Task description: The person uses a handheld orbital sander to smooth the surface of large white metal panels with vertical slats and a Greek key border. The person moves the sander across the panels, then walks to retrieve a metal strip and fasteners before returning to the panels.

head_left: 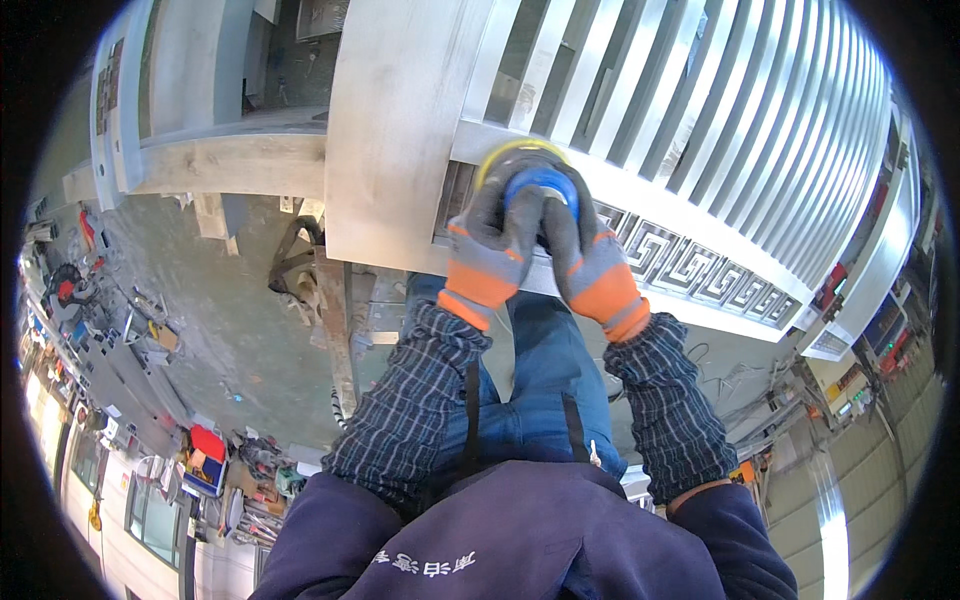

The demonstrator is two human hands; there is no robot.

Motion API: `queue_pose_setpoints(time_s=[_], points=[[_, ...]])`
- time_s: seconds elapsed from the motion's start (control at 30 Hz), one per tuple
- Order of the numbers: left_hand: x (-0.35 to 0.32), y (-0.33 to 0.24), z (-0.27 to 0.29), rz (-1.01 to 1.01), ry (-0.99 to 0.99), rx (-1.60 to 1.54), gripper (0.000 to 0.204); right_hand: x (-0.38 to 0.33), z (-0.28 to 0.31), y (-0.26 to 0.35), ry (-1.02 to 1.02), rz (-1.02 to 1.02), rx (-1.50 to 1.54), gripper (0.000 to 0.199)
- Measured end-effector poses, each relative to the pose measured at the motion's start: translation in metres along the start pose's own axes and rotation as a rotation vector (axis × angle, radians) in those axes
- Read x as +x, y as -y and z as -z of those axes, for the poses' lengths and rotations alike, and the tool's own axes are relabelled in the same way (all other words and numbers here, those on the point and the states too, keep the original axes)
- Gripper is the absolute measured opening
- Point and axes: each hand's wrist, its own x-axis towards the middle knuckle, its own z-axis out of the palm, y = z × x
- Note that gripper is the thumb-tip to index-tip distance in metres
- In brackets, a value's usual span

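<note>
On my feed, here come the gloves (pixel 482 268): dark grey fingers, paler grey backs, bright orange bands! Next, checked sleeve covers (pixel 670 405), dark with pale lines, gathered and wrinkled. I see a navy top (pixel 560 530), white lettering (pixel 425 564), blue jeans (pixel 560 350), black straps (pixel 471 412).
</note>
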Motion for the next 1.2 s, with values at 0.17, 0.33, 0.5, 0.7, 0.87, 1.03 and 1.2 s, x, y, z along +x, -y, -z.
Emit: queue_pose_setpoints(time_s=[0.17,0.33,0.5,0.7,0.87,1.03,1.2], points=[[-0.002,0.011,-0.012,-0.137,0.033,0.15,0.039,-0.005,0.011,-0.006,-0.11,0.099,0.033,0.047],[-0.001,-0.004,0.0,-0.005,0.015,0.078,0.041,-0.003,-0.01,-0.001,-0.028,-0.193,0.244,0.061],[-0.007,0.012,-0.014,-0.097,0.045,0.114,0.039,-0.014,0.008,-0.003,-0.053,-0.135,0.156,0.06],[0.004,-0.007,0.008,0.05,-0.038,-0.045,0.04,0.009,-0.006,0.007,0.018,-0.164,0.291,0.055],[-0.007,0.007,-0.026,-0.07,0.051,0.138,0.033,-0.024,0.012,-0.03,-0.095,0.153,-0.187,0.049],[-0.012,0.017,-0.001,-0.023,0.006,0.108,0.033,-0.005,-0.006,-0.012,-0.002,0.003,0.059,0.049],[0.021,-0.031,0.073,0.031,-0.249,0.109,0.039,0.084,-0.027,0.066,0.205,-0.18,0.111,0.075]])
